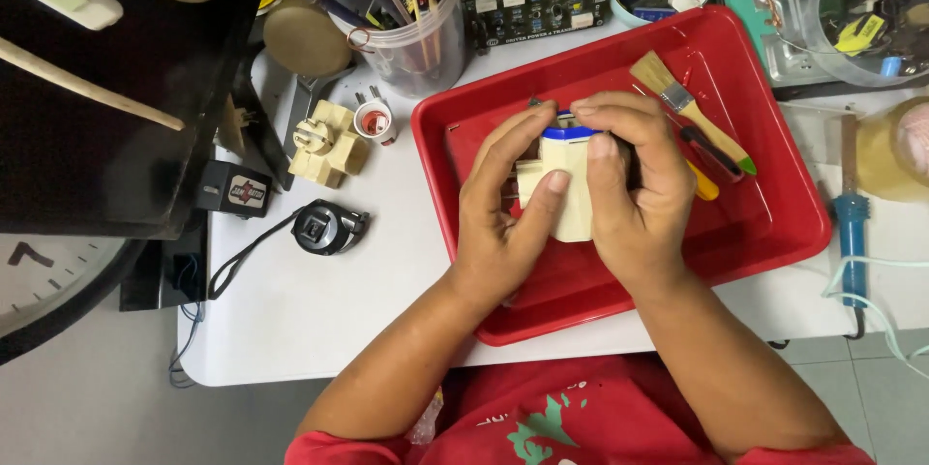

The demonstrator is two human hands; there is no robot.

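Because both hands close around it from either side, the cream plastic plug adapter with a blue-and-white top (561,184) sits steady above the middle of the shallow red plastic tray (774,223). The left hand (503,213) cups its left face, thumb laid across the front, while the right hand (629,194) clamps the other side, its thumb pressed on the blue top as though bracing that end; both are shut firmly on the adapter, not spread. Working over the tray would likely catch any small part that drops.

Just right of the hands, inside the tray, lie a wooden-handled flat paintbrush (689,109) and a red-and-yellow-handled tool (706,163), the latter partly covered by the right hand. Left of the tray on the white table (319,320) rest a second cream multi-socket adapter (327,143) and a black round plug with cable (327,227).

The held adapter's back and underside are hidden by fingers, and the dark tip showing behind its top is too small to identify.
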